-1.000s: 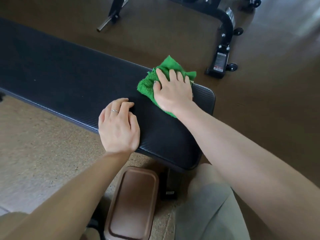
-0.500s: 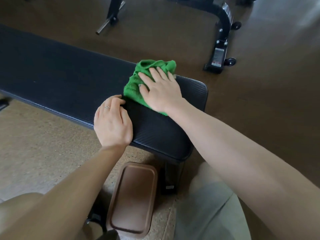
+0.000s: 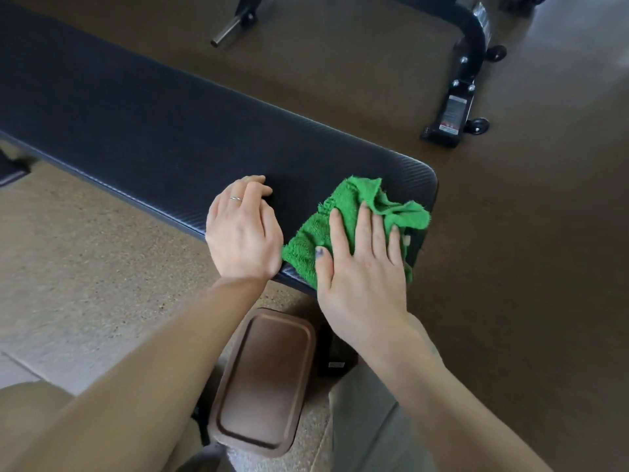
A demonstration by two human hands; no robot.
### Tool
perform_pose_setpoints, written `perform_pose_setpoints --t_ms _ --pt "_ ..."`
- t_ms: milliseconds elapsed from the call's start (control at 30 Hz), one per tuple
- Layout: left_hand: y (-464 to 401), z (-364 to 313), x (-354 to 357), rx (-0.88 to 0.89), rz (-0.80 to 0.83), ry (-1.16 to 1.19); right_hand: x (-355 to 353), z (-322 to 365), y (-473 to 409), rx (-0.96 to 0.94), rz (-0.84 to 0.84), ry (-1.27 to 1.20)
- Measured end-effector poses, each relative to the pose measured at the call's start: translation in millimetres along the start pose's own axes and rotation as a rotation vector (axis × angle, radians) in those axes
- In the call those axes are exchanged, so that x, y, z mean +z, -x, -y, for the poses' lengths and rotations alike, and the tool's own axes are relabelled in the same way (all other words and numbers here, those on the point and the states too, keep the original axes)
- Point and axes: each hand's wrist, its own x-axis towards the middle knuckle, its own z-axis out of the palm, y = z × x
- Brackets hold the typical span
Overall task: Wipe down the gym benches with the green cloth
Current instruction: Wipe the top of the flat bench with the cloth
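On the near right corner of the long black padded gym bench [image 3: 143,131], seen from the head camera, lies the crumpled green terry cloth [image 3: 343,219]. It covers the near edge of the pad and reaches almost to the rounded end of the bench. The right hand [image 3: 360,264] lies flat on the cloth with straight, slightly spread fingers and presses it to the pad; the fingers are not curled round the cloth. The thumb, with a dark painted nail, rests on the left part of the cloth.

Just beside the cloth, on its left, the left hand [image 3: 243,229] rests on the same bench with the palm down. Its fingers are loosely bent on the pad and hold nothing, and one finger carries a thin ring [image 3: 236,198].

Below the bench, between the two forearms, a brown rounded rectangular pad [image 3: 265,379] is visible. The floor [image 3: 85,267] is light and speckled on the left side and dark brown [image 3: 527,267] on the right. Far behind the bench, at the top right, stands a black metal equipment frame with small wheels [image 3: 463,80], and at the top centre a short metal bar end [image 3: 226,35] points to the floor.
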Motion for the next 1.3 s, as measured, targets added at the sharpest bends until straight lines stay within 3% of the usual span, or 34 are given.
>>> perform_pose_setpoints --t_ms 100,233,367,467,700,833,1100,1300 --pt "-3.1 0.3 -3.3 0.01 0.04 0.023 2.0 3.9 -51.8 -0.164 -0.05 0.03" --pt "-14.8 7.8 -23.0 -0.079 0.013 0.096 -4.9 18.7 -135.1 -0.116 0.02 0.019" --pt "-48.3 61.8 -36.7 -0.275 -0.026 -0.074 5.2 21.2 -60.2 -0.236 -0.044 0.043" --pt "-55.8 84.2 -29.3 -0.273 -0.04 -0.076 5.9 21.5 -13.2 -0.337 0.003 0.073" --pt "-56.5 91.0 -20.1 -0.221 -0.113 -0.013 10.9 79.1 -106.6 -0.483 -0.006 0.097" --pt "-52.7 93.3 -21.1 -0.182 -0.124 -0.021 15.4 107.0 -130.6 -0.468 -0.029 0.109" --pt "-51.9 93.2 -22.4 -0.184 -0.079 -0.051 8.9 39.6 -20.0 -0.506 0.014 0.173" --pt "-69.3 96.3 -36.1 -0.104 0.047 -0.064 15.6 95.2 -71.0 -0.382 -0.033 0.13"
